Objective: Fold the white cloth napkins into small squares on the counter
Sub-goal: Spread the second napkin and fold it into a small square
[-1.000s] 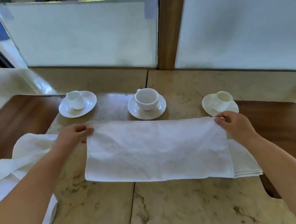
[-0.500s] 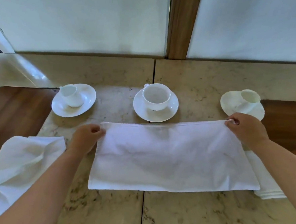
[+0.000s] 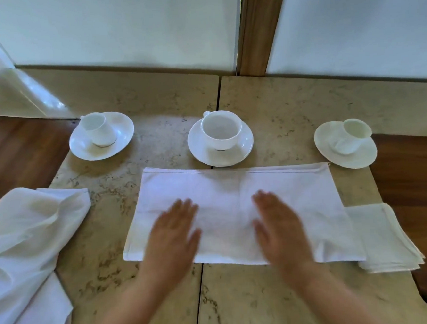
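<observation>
Pressing flat rect. cloth napkin (image 3: 236, 211), both hands.

Napkin (image 3: 238, 205): white woven cloth, matt, stitched hem. Counter (image 3: 152, 95): beige veined stone, polished with slight sheen; inset panels (image 3: 22, 150) dark varnished wood. 3 cups (image 3: 220, 129) and saucers (image 3: 242, 152): glossy white ceramic.

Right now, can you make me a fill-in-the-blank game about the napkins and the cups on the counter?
1. Both hands, the left hand and the right hand, lie flat on the half-folded ____.
2. Behind the napkin stand ____ white cups on saucers.
3. The stack of folded napkins lies at the napkin's ____ end.
4. The loose pile of unfolded napkins lies on the ____ side.

Missing words: napkin; three; right; left
</observation>
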